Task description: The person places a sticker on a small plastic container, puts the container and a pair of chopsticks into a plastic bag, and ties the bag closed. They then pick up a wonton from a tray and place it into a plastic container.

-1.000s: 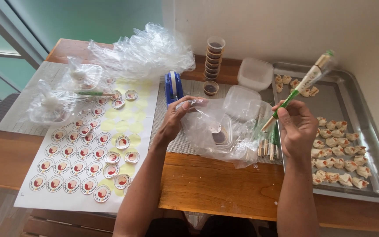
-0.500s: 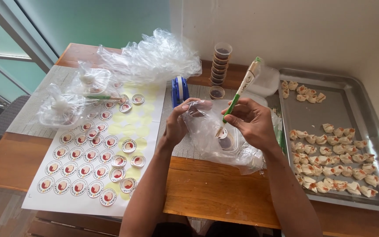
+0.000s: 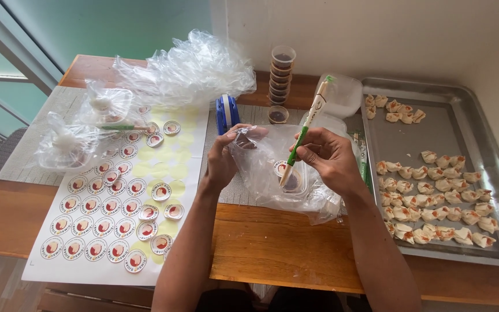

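Head view: our clear bag point(image 3: 261, 167), just left of the metal tray point(image 3: 480, 115), now takes the pair of wrapped chopsticks point(image 3: 304, 136) tip-first; earlier it stood higher. Right hand point(image 3: 330, 159) pinches it; left hand point(image 3: 226, 156) grips the bag's mouth.

Before you on the wooden table point(image 3: 272, 254), your left hand point(image 3: 222, 163) and right hand point(image 3: 327, 159) meet at a plastic bag point(image 3: 261, 173); a lidded sauce cup point(image 3: 291, 180) lies inside it, and a wrapped chopstick pair point(image 3: 306, 132) in your right hand slants into the bag. Left of you lies a sticker sheet point(image 3: 111, 202), with filled bags point(image 3: 67, 144) on its far end. Behind the bag stands a stack of sauce cups point(image 3: 280, 75), a tape dispenser point(image 3: 227, 111) to its left. A metal tray point(image 3: 463, 121) of dumplings point(image 3: 434, 202) sits to your right.
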